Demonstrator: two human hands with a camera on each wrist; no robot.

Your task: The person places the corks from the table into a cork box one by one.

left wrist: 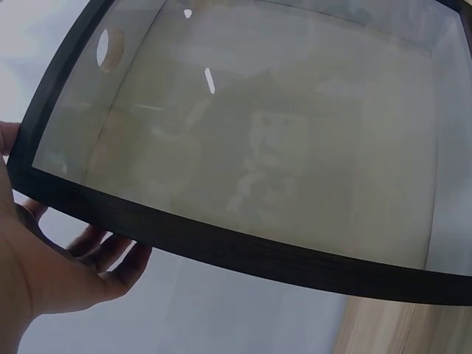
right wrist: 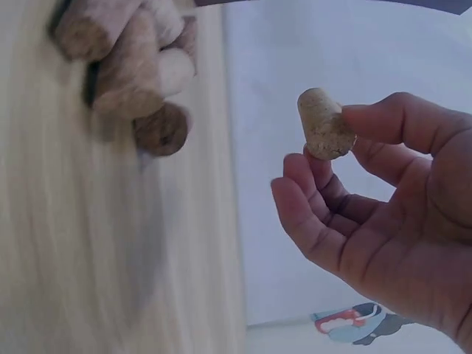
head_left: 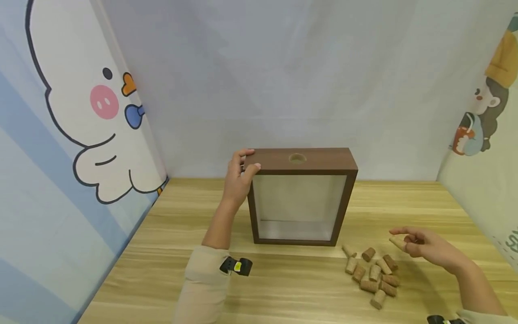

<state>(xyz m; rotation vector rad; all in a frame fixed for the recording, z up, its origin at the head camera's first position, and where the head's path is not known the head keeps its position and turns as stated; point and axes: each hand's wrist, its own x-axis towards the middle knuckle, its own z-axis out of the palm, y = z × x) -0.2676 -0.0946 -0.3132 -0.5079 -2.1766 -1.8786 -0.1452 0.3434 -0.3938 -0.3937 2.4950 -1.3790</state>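
A brown-framed shadow box [head_left: 267, 160] with a clear front stands upright on the table, a round hole [head_left: 297, 158] in its top. My left hand [head_left: 238, 182] grips its upper left corner, thumb at the front edge and fingers towards the back. In the left wrist view, fingers curl past the dark frame edge [left wrist: 199, 230]. Between thumb and fingers, my right hand [head_left: 435, 250] pinches a tapered cork [right wrist: 322, 122] above the table, right of the box. Several loose corks [head_left: 375, 272] lie in a cluster left of that hand.
The light wood table [head_left: 170, 270] reaches back to a pale cloth wall [head_left: 259, 81]. Cartoon-printed panels [head_left: 97, 171] flank it on the left and right. A dark strap device [head_left: 238, 266] sits at the left wrist.
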